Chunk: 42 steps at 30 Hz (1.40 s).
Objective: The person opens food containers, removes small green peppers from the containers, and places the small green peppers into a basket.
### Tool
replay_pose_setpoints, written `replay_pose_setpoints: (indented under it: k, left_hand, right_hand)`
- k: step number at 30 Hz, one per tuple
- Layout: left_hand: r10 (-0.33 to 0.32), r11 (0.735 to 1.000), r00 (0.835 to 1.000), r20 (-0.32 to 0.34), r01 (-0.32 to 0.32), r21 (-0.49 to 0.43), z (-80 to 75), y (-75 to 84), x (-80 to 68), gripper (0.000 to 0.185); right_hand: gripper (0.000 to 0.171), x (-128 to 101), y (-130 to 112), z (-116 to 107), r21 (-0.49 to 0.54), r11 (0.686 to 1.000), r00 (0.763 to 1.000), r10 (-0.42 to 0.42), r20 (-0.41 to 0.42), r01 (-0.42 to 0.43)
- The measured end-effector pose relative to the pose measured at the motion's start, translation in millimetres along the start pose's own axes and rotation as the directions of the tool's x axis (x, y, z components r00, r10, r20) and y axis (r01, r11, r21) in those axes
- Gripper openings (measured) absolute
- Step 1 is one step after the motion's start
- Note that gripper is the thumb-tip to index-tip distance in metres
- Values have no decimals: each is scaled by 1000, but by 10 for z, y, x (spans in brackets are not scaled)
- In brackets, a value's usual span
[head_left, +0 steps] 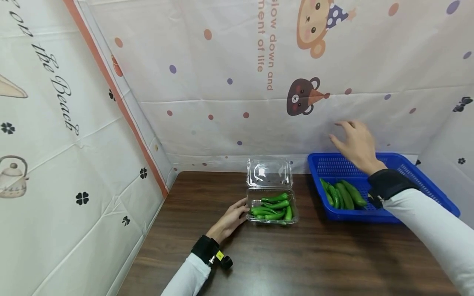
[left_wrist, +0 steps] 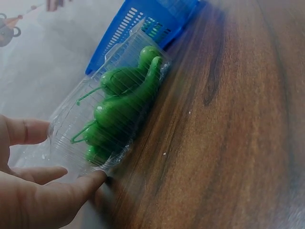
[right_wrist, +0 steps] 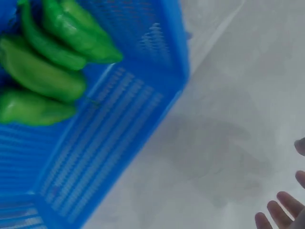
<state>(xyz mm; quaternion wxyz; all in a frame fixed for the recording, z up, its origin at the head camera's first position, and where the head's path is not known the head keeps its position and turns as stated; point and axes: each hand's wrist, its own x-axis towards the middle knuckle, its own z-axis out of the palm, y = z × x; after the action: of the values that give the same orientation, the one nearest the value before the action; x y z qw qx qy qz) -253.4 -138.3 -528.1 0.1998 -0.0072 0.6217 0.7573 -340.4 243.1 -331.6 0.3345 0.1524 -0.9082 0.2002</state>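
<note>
A clear plastic clamshell box (head_left: 251,193) stands on the table with its lid (head_left: 269,172) raised at the back. Several green chili peppers (head_left: 275,205) lie inside it. My left hand (head_left: 230,220) touches the box's left side, its fingers fairly straight along the wall; the left wrist view shows the fingertips (left_wrist: 97,177) right at the plastic. Over the blue basket (head_left: 426,181) hovers my right hand (head_left: 356,144), fingers spread loosely and nothing between them. Larger green peppers (head_left: 342,194) lie in the basket's left part, seen close in the right wrist view.
The brown wooden table (head_left: 314,255) meets a printed cloth wall (head_left: 222,131) at the back. Another cloth wall (head_left: 103,230) runs along the left side. The basket stands to the right of the box, close to the back wall.
</note>
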Motion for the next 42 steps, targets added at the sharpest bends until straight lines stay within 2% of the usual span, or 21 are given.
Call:
replay_pose_setpoints:
  k: [3,9,14,17,20,24,34,37,42]
  left_hand:
    - [-4,1000,1000,-1,4,-1,1,6,-1,65]
    - [-7,1000,1000,-3,7,-2,9,20,-8,65]
    - [-10,1000,1000,-6,10,-5,15,23,-12,65]
    - [-13,1000,1000,-10,13,-5,12,17,-8,65]
    - [-18,1000,1000,-14,18,-12,10,14,-2,64]
    - [-22,1000,1000,-16,22,-8,8,14,-3,64]
    - [-24,1000,1000,-14,24,-14,-17,6,-4,64]
    - [-18,1000,1000,4,18,-9,-13,15,7,64]
    - [-16,1000,1000,-7,16,-8,-37,9,-5,64]
  right_hand:
    - [44,59,-188,34,4,999,999,-50,-19,50]
    - [47,102,-522,154,-14,987,987,-158,14,159]
    - [50,96,-736,256,17,977,977,-212,35,211]
    - [54,70,-843,314,56,972,969,-231,82,227]
    - [60,0,-924,368,94,970,958,-236,166,223]
    - [63,-148,-989,458,136,966,930,-250,269,220]
    - [53,-530,-1063,822,147,948,859,-318,401,282]
    - [48,-630,-1068,914,135,946,834,-324,447,295]
    - [44,-805,-1083,1101,68,944,798,-310,517,323]
